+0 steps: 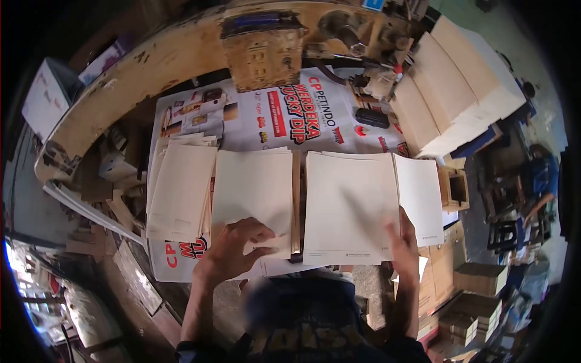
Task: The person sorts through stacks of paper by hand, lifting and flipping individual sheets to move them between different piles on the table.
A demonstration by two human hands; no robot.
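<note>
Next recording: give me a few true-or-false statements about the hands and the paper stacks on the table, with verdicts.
1. The left hand rests on the middle paper stack. True.
2. The right hand grips a black stapler. False: it is at the lower right edge of the right paper stack, and no tool shows in it.
3. The stacks lie on a printed banner with red lettering. True.
4. The pale boards are piled at the near left corner. False: they are piled at the far right of the table.
</note>
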